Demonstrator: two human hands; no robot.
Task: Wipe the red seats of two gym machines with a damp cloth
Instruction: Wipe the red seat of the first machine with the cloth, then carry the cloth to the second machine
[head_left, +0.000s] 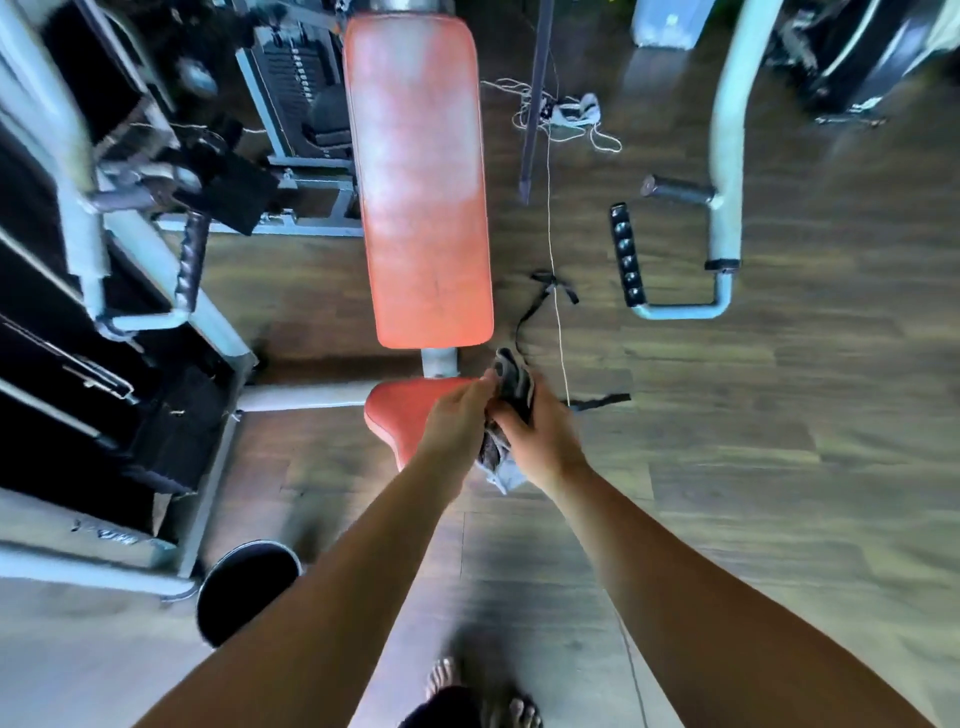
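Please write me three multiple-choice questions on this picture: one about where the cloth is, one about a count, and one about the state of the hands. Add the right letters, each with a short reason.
1. Where is the cloth?
A. Spread flat on the floor.
B. Between the two hands, by the right edge of the small red seat.
C. Draped over a handle bar.

2. How many red pads show on this machine?
A. One.
B. Two.
C. Four.

3. What are the left hand and the right hand doing?
A. Both grip the cloth.
B. Both hang empty.
C. One pulls a handle.

Answers:
1 B: the grey cloth is bunched between the hands beside the seat.
2 B: only the small seat and the long back pad beyond it are red.
3 A: the fingers of both hands curl round the cloth.
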